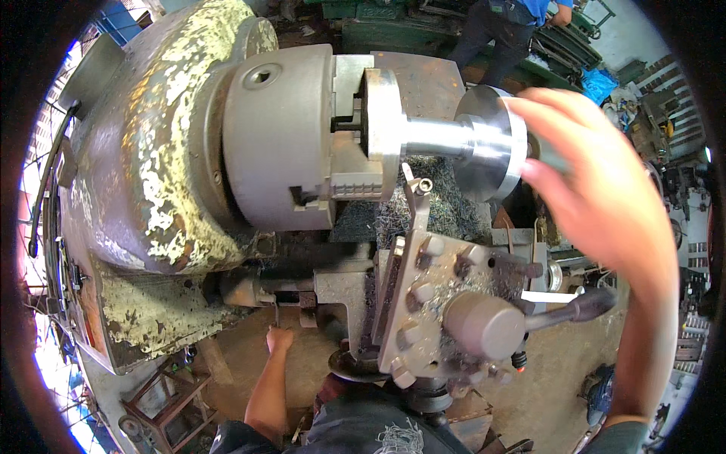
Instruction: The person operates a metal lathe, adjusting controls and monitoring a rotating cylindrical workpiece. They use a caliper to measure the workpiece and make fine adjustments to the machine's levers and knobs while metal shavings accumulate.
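Observation:
A lathe chuck (280,140) clamps a bright turned metal workpiece (435,138), which has a stepped shaft and a wide disc at its right end. My right hand (586,155) is closed over that disc, fingers on the upper rim and thumb lower on the edge; slight blur softens it. Low on the machine's front, my left hand (279,340) is wrapped round a thin upright lever (277,314). Below the shaft, a cutting tool (416,197) sticks out from the square tool post (446,303), its tip close to the workpiece but apart from the disc.
The paint-chipped headstock (162,151) fills the left side. A clamping handle (582,306) juts right from the tool post. Metal chips (446,197) lie beneath the workpiece. Another person (503,30) stands at the far side near green machinery. A rusty metal frame (166,401) stands lower left.

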The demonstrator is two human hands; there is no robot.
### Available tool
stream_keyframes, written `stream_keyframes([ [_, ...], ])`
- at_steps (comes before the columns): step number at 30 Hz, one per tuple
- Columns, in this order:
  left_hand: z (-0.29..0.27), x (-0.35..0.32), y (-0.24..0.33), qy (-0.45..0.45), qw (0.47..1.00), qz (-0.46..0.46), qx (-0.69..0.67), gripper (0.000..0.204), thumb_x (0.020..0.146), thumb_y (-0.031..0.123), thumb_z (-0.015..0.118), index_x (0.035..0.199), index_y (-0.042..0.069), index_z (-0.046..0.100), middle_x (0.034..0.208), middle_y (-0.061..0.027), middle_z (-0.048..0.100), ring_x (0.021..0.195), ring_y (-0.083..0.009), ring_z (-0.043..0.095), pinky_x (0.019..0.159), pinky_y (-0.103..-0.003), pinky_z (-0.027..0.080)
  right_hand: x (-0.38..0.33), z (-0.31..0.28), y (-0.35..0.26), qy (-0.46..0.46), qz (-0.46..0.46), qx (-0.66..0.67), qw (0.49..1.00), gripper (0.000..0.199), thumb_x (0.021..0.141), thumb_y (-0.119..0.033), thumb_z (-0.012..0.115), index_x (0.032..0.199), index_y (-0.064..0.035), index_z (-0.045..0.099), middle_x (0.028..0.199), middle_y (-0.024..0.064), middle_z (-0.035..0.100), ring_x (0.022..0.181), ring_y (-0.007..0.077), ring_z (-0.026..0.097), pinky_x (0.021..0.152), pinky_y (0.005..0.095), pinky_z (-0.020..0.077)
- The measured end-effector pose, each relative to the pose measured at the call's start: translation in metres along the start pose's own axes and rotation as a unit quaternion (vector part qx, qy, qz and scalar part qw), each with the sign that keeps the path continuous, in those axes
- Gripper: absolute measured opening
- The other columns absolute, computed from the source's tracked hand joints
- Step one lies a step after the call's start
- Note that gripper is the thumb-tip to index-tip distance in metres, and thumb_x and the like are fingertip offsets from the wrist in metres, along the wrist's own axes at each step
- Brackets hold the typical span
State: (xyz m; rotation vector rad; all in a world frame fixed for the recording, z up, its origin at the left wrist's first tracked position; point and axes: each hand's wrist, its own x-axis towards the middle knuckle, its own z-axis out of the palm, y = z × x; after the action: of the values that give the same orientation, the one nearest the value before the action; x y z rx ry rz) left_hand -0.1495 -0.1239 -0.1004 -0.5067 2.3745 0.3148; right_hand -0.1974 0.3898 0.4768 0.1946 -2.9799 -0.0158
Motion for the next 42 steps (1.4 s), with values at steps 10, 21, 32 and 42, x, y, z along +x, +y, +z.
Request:
stream_keyframes([
  [10, 0.023, 0.013, -0.024, 0.015, 0.997, 0.069, -0.021, 0.081, 0.08, 0.035, 0.07, 0.139, -0.011, 0.037, 0.117, -0.0327, 0.062, 0.111, -0.0432, 0.061, 0.095, -0.044, 0.05, 0.062, 0.077, -0.023, -0.226, 0.038, -0.175, 0.958, 0.069, 0.086, -0.014, 0.054, 0.152, -0.0156, 0.034, 0.157, 0.0177, 0.03, 0.148, 0.036, 0.019, 0.112, 0.0661, 0.0194],
  [21, 0.013, 0.006, -0.017, -0.017, 1.0, 0.013, -0.021, 0.093, 0.08, 0.042, 0.07, 0.143, -0.013, 0.03, 0.117, -0.0328, 0.062, 0.112, -0.0417, 0.061, 0.094, -0.044, 0.05, 0.062, 0.08, -0.02, -0.176, 0.008, -0.19, 0.966, 0.062, 0.084, -0.013, 0.055, 0.145, -0.0193, 0.048, 0.157, 0.0134, 0.031, 0.15, 0.0322, 0.016, 0.113, 0.0684, 0.0161],
  [32, 0.03, 0.016, -0.028, 0.012, 0.998, 0.033, -0.051, 0.089, 0.081, 0.039, 0.07, 0.14, -0.016, 0.033, 0.116, -0.0332, 0.062, 0.111, -0.0425, 0.061, 0.094, -0.045, 0.05, 0.065, 0.075, -0.02, -0.184, 0.017, -0.198, 0.963, 0.05, 0.082, -0.011, 0.057, 0.132, -0.015, 0.061, 0.155, 0.0127, 0.035, 0.149, 0.031, 0.018, 0.113, 0.0692, 0.0157],
  [42, 0.027, 0.052, -0.047, -0.05, 0.965, 0.036, -0.254, 0.026, 0.094, 0.026, 0.062, 0.099, 0.001, 0.068, 0.077, -0.0121, 0.068, 0.061, -0.0228, 0.067, 0.054, -0.037, 0.053, -0.137, -0.015, -0.091, 0.376, 0.126, 0.085, 0.914, 0.027, 0.092, 0.001, 0.05, 0.117, 0.0036, 0.061, 0.114, 0.0203, 0.066, 0.108, 0.0278, 0.063, 0.094, 0.0387, 0.0479],
])
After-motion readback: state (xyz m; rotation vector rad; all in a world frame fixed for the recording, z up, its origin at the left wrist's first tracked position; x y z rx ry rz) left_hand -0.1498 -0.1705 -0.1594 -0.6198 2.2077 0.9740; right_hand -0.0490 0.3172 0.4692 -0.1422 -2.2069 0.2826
